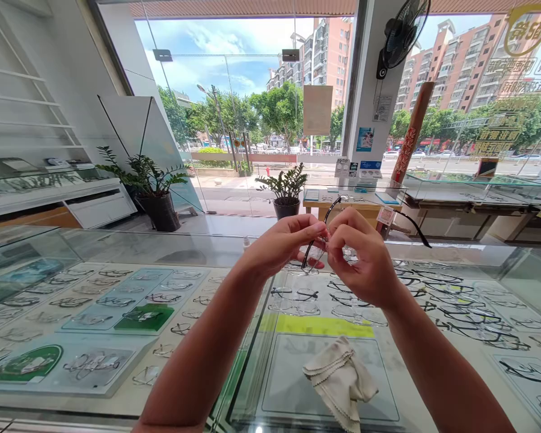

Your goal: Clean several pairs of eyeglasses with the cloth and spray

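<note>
A pair of eyeglasses (415,227) with thin black temples is held up above the glass counter between my two hands. My left hand (293,239) pinches one side of the frame with thumb and fingers. Closed around the middle of the glasses, my right hand (358,255) meets the left fingertips there. The lenses are mostly hidden behind my fingers. One dark temple sticks out past my right hand, near a small pale tag (386,215). Below my hands, a crumpled beige cleaning cloth (342,382) with a zigzag edge lies on the counter top.
The glass display counter (198,385) spans the front, with many glasses frames (473,300) in rows under it. Potted plants (286,192) stand beyond, before glass doors. Another display case (455,189) is at the back right, and a wall fan (403,36) hangs above.
</note>
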The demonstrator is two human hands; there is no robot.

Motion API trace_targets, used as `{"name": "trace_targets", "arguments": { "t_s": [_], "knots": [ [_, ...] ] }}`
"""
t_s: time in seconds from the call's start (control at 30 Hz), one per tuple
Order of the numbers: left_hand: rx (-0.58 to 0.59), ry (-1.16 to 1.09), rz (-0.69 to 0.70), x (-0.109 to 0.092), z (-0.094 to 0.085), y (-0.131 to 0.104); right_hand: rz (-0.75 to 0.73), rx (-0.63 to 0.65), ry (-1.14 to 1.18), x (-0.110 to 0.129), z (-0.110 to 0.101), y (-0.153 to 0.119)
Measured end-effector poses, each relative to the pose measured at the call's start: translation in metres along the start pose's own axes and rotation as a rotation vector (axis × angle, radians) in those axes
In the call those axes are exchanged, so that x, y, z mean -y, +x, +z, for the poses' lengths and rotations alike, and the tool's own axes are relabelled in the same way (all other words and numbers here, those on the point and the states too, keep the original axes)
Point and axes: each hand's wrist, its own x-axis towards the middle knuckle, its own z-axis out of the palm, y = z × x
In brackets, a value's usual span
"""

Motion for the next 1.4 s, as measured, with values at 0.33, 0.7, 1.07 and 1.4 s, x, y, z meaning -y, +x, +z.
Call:
{"name": "trace_targets", "arguments": {
  "t_s": [0.33, 0.7, 1.07, 1.4],
  "knots": [
    [0.01, -0.028, -0.012, -0.001, 0.002, -0.001, 0.02, -0.014, 0.039, 0.002, 0.0, 0.0],
    [-0.028, -0.051, -0.002, -0.002, 0.006, -0.001, 0.144, -0.113, 0.292, -0.007, -0.002, 0.002],
    [-0.064, -0.093, 0.008, -0.001, 0.004, 0.0, 0.164, -0.155, 0.335, -0.014, -0.001, 0.001],
    [-0.077, -0.089, 0.003, -0.001, 0.005, 0.001, 0.159, -0.153, 0.289, -0.016, -0.002, 0.0]
  ]
}}
